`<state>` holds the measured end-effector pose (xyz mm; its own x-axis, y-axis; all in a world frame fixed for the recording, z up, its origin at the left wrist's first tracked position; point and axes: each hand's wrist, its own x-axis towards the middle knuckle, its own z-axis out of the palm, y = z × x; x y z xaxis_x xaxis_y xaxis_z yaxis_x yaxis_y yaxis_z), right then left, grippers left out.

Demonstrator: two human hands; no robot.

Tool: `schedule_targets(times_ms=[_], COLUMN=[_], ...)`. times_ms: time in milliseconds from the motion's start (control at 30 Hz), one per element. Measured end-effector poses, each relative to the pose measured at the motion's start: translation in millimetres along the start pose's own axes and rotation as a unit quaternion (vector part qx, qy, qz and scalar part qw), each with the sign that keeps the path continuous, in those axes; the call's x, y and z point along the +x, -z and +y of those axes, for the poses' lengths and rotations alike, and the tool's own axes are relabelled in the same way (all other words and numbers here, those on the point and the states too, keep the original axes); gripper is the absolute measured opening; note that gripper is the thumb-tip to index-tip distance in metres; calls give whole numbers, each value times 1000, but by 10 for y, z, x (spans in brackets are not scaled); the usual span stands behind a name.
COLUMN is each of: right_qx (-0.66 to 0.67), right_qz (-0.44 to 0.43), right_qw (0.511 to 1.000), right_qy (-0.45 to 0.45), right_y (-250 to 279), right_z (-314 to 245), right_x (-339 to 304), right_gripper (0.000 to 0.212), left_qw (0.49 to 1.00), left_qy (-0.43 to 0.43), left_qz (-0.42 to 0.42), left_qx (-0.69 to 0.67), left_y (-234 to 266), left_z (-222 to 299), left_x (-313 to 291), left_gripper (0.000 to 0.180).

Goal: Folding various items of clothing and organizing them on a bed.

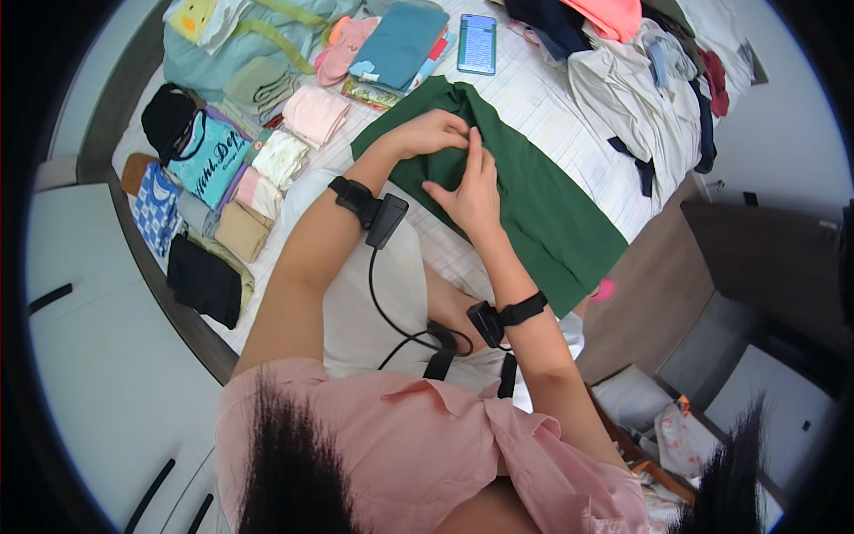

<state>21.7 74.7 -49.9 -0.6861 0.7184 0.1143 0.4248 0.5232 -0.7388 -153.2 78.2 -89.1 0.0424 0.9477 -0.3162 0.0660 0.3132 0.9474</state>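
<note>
A long dark green garment (543, 205), perhaps folded trousers, lies slantwise across the bed in front of me. Its top part is bunched into a shallow hollow. My left hand (431, 135) is over that top part, fingers curled together at the cloth. Close beside it is my right hand (471, 194), its fingers stretched and its thumb apart, with the fingertips almost meeting the left ones. Whether the right hand touches the cloth is hard to see. Both wrists wear black straps with small boxes, and a cable hangs from the left one.
Folded clothes (245, 230) stand in several stacks at the left, with a black cap (167, 120) beyond. A blue folded cloth (400, 44) and a phone (477, 44) lie at the far side. Loose clothes (636, 98) are heaped at the far right. White cabinets (84, 294) flank the bed.
</note>
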Motion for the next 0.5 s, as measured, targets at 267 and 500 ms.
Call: schedule_targets(times_ms=[267, 500], right_qx=[74, 90], right_qz=[200, 74], right_qw=[976, 993], right_qy=[-50, -23], right_y=[310, 567], right_z=[47, -154], right_x=[139, -380], right_gripper=[39, 22], left_qw=[985, 927], left_qy=[75, 96], left_qz=[2, 138], left_qx=[-155, -335], left_y=[59, -57], left_z=[156, -1], left_x=[60, 360], left_gripper=[47, 52])
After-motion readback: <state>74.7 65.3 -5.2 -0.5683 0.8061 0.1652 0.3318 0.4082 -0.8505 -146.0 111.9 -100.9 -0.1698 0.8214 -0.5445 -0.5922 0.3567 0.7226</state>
